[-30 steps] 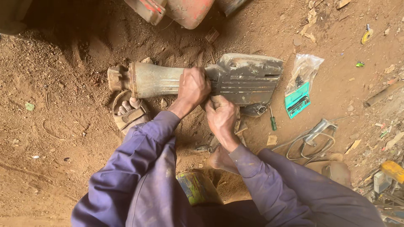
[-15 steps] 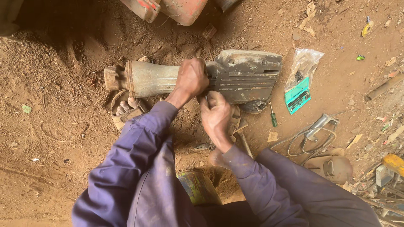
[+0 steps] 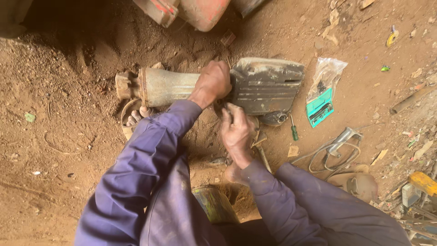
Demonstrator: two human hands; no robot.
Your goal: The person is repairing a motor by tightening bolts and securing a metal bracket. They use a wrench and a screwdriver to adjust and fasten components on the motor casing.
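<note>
Bare red-brown dirt ground [image 3: 59,150] spreads under everything, strewn with scraps. Nearest, a greenish can [image 3: 214,205] sits between the purple sleeves. Above it the right hand [image 3: 236,132] presses, fingers curled, against the underside of a dirty metal machine part [image 3: 268,86] lying on its side in the dirt; what it grips cannot be told. The left hand [image 3: 211,84] is closed over the part's narrow neck. A green-handled screwdriver [image 3: 294,130] lies just beside the part, a plastic packet [image 3: 324,91] near it, cables [image 3: 334,150] rightward. Farthest, a red metal object [image 3: 191,9] stands at the top edge.
</note>
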